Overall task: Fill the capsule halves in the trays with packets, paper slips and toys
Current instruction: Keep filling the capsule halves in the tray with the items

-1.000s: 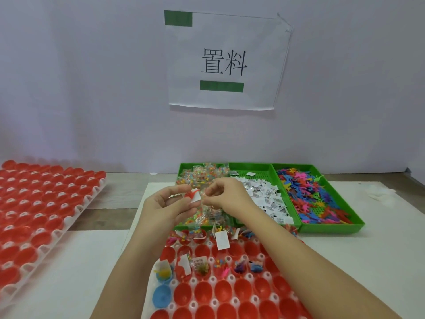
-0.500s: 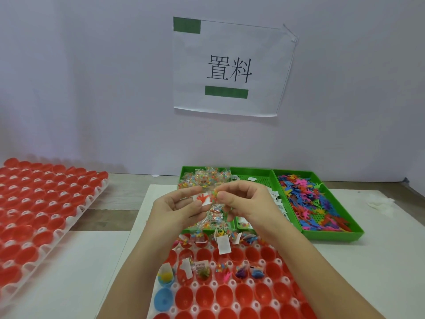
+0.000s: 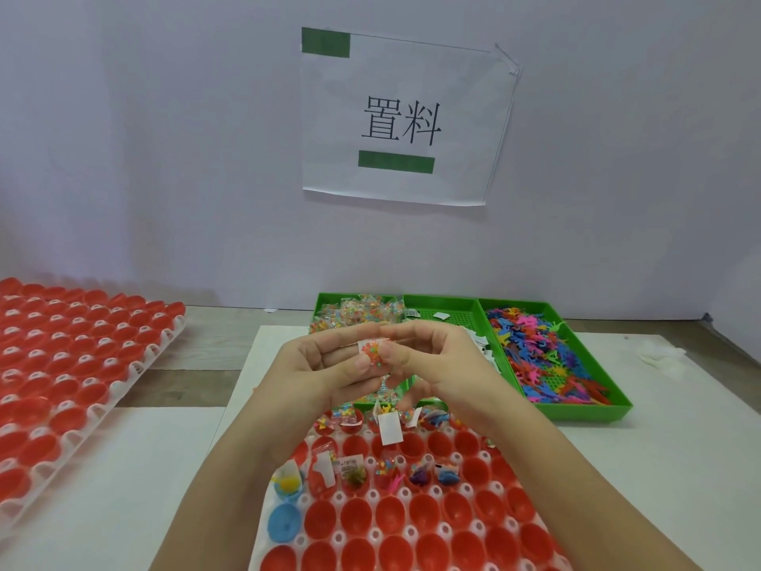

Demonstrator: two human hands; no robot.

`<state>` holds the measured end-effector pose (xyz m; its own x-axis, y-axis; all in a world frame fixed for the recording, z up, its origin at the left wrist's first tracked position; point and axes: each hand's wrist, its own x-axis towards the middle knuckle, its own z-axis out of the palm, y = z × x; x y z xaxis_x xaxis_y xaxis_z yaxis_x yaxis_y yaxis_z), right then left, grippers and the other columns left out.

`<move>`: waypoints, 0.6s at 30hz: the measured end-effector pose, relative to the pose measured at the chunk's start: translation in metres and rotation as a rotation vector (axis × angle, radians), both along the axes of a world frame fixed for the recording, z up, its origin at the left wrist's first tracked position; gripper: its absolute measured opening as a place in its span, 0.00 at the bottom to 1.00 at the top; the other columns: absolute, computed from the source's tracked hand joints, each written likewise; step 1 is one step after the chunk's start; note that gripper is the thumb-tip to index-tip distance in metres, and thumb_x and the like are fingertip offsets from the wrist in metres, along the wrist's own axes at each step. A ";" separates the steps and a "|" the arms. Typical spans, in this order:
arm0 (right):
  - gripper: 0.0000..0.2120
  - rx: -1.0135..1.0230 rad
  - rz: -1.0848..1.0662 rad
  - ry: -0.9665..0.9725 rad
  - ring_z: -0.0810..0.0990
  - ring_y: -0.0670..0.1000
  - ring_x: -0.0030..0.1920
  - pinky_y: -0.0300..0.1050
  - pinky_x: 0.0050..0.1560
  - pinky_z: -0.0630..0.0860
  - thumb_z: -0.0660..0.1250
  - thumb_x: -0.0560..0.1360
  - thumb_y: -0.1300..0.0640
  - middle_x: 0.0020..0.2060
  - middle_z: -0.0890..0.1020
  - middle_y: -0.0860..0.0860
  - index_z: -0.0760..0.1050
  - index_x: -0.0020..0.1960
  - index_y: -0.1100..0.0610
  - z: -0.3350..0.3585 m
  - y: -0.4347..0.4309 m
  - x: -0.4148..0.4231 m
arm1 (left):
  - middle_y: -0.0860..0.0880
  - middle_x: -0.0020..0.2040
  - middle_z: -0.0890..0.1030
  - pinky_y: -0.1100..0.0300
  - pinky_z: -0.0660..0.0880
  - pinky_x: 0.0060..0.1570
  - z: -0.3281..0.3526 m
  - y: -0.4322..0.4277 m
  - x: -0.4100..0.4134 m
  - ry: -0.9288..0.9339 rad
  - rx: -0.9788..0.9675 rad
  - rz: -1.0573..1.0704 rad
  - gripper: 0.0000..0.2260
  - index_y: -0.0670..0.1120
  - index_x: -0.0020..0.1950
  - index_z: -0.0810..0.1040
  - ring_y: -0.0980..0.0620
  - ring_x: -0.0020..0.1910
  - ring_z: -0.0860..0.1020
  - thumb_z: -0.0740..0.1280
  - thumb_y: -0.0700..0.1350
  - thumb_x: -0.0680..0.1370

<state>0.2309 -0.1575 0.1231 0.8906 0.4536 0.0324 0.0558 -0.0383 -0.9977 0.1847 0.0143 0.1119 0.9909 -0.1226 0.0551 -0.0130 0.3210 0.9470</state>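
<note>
Left grip (image 3: 329, 368), right grip (image 3: 436, 360) around packet (image 3: 372, 353)

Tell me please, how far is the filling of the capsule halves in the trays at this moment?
Done: several filled halves in the far rows of the near tray hold packets, slips or toys. In hand: the left hand and right hand pinch a bead packet. Left: the nearer red halves look empty, and the left tray shows no filling.
</note>
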 end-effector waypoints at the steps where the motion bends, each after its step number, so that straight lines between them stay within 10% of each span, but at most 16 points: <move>1: 0.10 0.003 -0.017 -0.008 0.82 0.49 0.36 0.42 0.28 0.79 0.72 0.73 0.59 0.39 0.85 0.50 0.81 0.53 0.56 0.000 0.000 -0.002 | 0.42 0.50 0.85 0.63 0.80 0.43 0.001 -0.001 -0.001 -0.001 0.015 0.002 0.15 0.47 0.55 0.84 0.47 0.50 0.84 0.70 0.38 0.70; 7: 0.04 0.109 -0.151 -0.065 0.83 0.50 0.36 0.41 0.30 0.79 0.72 0.72 0.64 0.36 0.85 0.55 0.82 0.47 0.58 0.002 0.000 -0.013 | 0.45 0.50 0.85 0.64 0.80 0.43 0.005 -0.012 -0.004 -0.010 0.040 0.090 0.18 0.47 0.63 0.76 0.49 0.50 0.84 0.68 0.36 0.74; 18: 0.05 0.272 -0.224 -0.105 0.84 0.49 0.37 0.38 0.32 0.78 0.75 0.64 0.58 0.38 0.86 0.54 0.85 0.41 0.54 0.010 0.000 -0.030 | 0.45 0.44 0.86 0.64 0.80 0.39 0.011 -0.023 -0.012 -0.112 0.021 0.260 0.13 0.46 0.49 0.85 0.49 0.44 0.85 0.74 0.42 0.65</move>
<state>0.2013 -0.1575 0.1333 0.9523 0.2105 0.2212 0.1783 0.2045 -0.9625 0.1729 -0.0082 0.1232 0.9772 0.1326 0.1661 -0.1971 0.2734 0.9415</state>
